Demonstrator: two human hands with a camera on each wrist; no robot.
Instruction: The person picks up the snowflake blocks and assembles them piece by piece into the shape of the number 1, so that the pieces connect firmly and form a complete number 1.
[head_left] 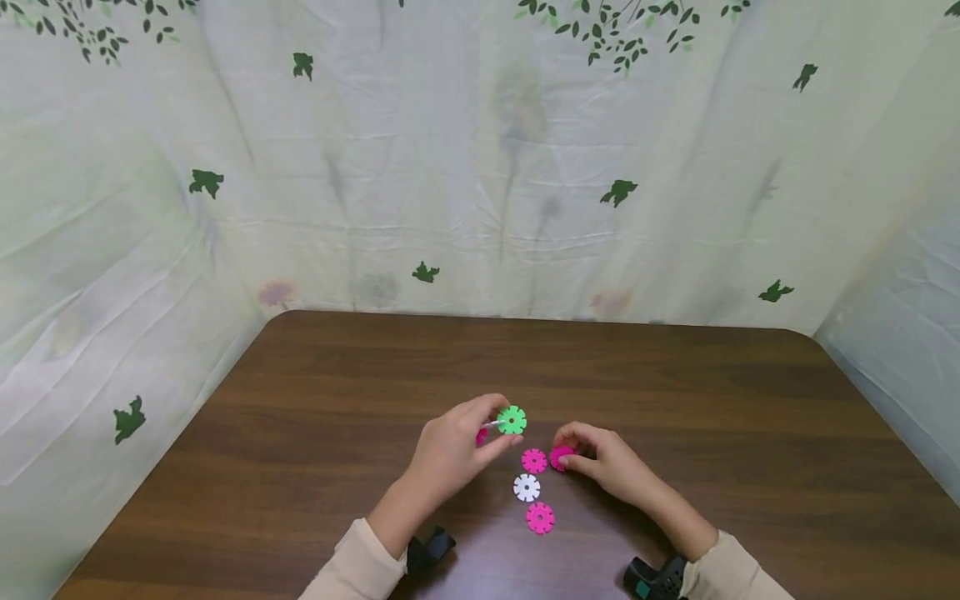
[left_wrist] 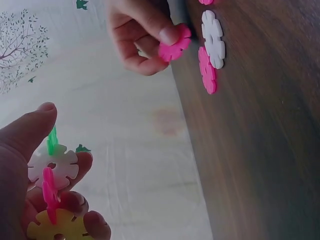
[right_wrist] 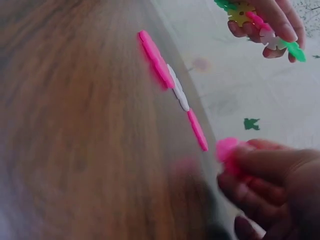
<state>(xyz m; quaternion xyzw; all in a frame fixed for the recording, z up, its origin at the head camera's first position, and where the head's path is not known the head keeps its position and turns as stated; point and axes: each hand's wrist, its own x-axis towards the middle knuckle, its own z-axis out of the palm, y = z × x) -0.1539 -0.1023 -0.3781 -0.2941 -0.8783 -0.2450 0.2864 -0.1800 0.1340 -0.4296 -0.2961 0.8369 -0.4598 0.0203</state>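
Note:
My left hand (head_left: 448,443) grips a chain of slotted, flower-shaped plastic discs pushed together at angles. Its end piece is a green disc (head_left: 512,420), which faces up past the thumb and fingertips. Behind that, the left wrist view shows a white disc (left_wrist: 61,167), a pink one (left_wrist: 49,192) and a yellow one (left_wrist: 59,227) among the fingers. Another green disc (right_wrist: 225,5) shows at the chain's far end in the right wrist view. My right hand (head_left: 615,467) pinches a loose pink disc (left_wrist: 175,45) between thumb and fingers, a short way right of the chain.
Between the hands a pink disc (head_left: 534,461), a white disc (head_left: 527,487) and a second pink disc (head_left: 540,518) lie flat in a rough line on the brown wooden table (head_left: 337,375). A pale printed curtain (head_left: 465,167) hangs behind the table. Both wrists carry black devices.

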